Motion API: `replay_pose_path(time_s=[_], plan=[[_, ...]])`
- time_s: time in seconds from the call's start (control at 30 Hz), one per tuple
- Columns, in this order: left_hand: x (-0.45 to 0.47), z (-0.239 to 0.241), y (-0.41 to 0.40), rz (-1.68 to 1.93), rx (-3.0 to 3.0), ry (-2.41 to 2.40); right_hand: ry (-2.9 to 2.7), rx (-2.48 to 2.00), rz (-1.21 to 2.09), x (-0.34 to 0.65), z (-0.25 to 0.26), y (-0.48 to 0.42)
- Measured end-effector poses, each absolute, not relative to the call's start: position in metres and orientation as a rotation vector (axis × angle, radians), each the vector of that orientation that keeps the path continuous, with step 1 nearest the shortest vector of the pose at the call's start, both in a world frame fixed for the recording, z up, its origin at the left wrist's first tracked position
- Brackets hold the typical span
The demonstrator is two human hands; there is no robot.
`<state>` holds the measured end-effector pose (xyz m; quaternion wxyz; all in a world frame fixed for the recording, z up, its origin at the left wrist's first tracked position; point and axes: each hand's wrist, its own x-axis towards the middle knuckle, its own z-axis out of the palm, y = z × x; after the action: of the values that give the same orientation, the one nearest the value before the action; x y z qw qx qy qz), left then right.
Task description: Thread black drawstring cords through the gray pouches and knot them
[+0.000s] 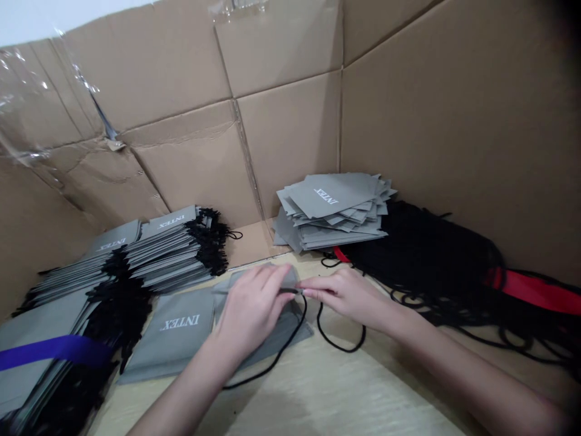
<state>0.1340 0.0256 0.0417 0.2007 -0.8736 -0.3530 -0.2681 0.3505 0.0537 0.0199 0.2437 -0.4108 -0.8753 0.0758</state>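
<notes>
Near the middle of the table, my left hand (254,306) is closed on the edge of a grey fabric pouch (282,327), thumb and fingers pinched together. My right hand (342,293) meets it at the pouch's corner, its thumb and index finger pinching a black cord (284,360). The cord hangs in loops below both hands. Exactly how it passes through the pouch's edge is hidden by the fingers. Just left of my left hand lies a flat grey pouch with white INTEX lettering (167,339).
Stacks of grey pouches with black cords (167,251) stand at the left, one bundle under a blue strap (54,351). Loose grey pouches (336,197) are piled at the back. A heap of black cords (436,254) with a red band (540,290) lies right. Cardboard walls (290,121) enclose the table.
</notes>
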Motion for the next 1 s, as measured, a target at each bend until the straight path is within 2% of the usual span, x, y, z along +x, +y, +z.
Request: replay_pose_path(time_s=[0.13, 0.2, 0.3, 0.47, 0.57, 0.77, 0.9, 1.0], plan=[[0.125, 0.033, 0.021, -1.031, -2.196, -0.512, -2.110, -1.072, 0.543, 0.369, 0.026, 0.070], [0.133, 0.020, 0.027, -0.816, -2.401, -0.397, -1.975, -0.978, 0.693, 0.373, 0.030, 0.074], [0.158, 0.004, 0.048, -0.465, -2.758, -0.852, -1.843, -0.881, 0.827, 0.376, 0.031, 0.077], [0.195, -0.007, 0.079, -0.481, -2.938, -1.371, -1.739, -0.920, 0.940, 0.381, 0.023, 0.084], [0.207, -0.012, 0.077, -0.473, -2.832, -1.502, -1.758, -0.931, 0.985, 0.385, 0.021, 0.087], [0.223, -0.020, 0.061, -0.483, -2.893, -1.462, -1.721, -0.967, 0.934, 0.381, 0.024, 0.084], [0.205, -0.010, 0.044, -0.722, -2.972, -1.385, -1.637, -0.996, 0.816, 0.372, 0.022, 0.080], [0.162, 0.008, 0.029, -1.328, -2.914, -1.239, -1.634, -1.008, 0.794, 0.366, 0.018, 0.077]])
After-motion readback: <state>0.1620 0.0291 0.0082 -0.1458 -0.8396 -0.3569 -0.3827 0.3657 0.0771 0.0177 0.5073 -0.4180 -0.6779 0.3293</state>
